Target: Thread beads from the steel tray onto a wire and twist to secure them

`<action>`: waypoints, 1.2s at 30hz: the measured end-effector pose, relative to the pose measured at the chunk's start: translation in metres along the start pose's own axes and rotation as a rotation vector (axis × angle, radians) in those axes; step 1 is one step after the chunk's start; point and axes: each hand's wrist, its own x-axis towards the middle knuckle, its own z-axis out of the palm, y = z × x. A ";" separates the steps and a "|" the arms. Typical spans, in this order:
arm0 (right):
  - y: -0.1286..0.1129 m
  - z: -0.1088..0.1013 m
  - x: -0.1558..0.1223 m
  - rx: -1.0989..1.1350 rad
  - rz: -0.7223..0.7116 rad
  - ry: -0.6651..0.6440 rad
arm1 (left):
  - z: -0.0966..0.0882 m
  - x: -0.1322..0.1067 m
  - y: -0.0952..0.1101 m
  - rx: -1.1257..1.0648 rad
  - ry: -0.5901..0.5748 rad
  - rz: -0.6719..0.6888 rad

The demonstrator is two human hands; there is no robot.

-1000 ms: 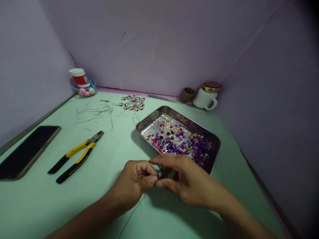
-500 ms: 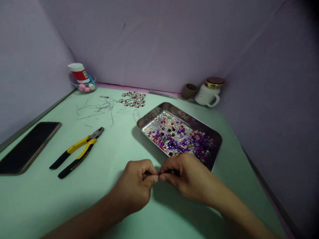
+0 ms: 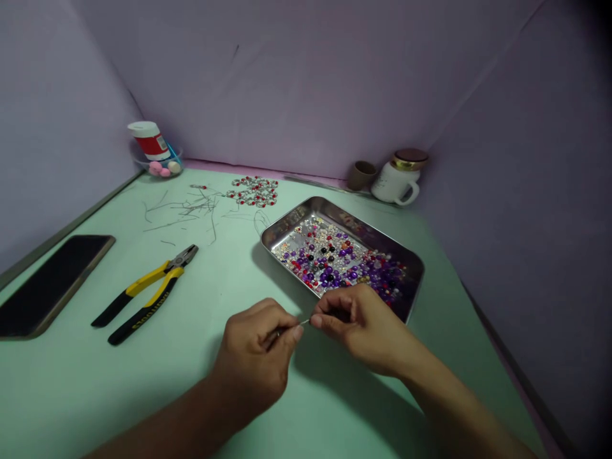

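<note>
My left hand (image 3: 255, 357) and my right hand (image 3: 358, 325) meet over the green table just in front of the metal tray (image 3: 411, 261). Both are closed in pinches, fingertips nearly touching. A thin wire (image 3: 304, 322) shows in the small gap between them, and each hand pinches one end of it. The tray holds several purple, red, black and pearl beads (image 3: 335, 264). I cannot see any bead on the wire.
Yellow-handled pliers (image 3: 146, 296) lie to the left, a dark phone (image 3: 45, 284) further left. Cut wire pieces (image 3: 184, 210) and a finished beaded piece (image 3: 253, 191) lie at the back. A white mug (image 3: 394, 182), a small cup (image 3: 361, 175) and a bowl with a tube (image 3: 153, 153) stand by the wall.
My hands have drawn slightly apart, so the wire now shows between the fingertips. The small red bead seen at my fingertips a second ago is no longer visible.
</note>
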 end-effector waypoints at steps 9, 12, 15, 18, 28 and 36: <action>0.002 -0.006 0.000 0.108 0.017 0.012 | 0.000 -0.006 0.012 -0.038 -0.270 -0.507; 0.001 -0.010 -0.001 0.137 0.033 0.028 | -0.006 -0.006 0.018 0.143 -0.281 -0.430; 0.000 -0.012 -0.002 0.117 0.042 0.066 | -0.008 -0.006 0.021 0.168 -0.275 -0.451; 0.000 -0.012 -0.002 0.099 0.038 0.087 | -0.006 -0.004 0.020 -0.017 -0.301 -0.590; 0.000 -0.016 -0.004 0.060 0.004 -0.021 | -0.011 0.008 0.014 0.054 -0.379 -0.567; 0.001 -0.018 -0.008 -0.003 -0.080 -0.166 | -0.027 0.007 0.018 0.398 -0.411 -0.146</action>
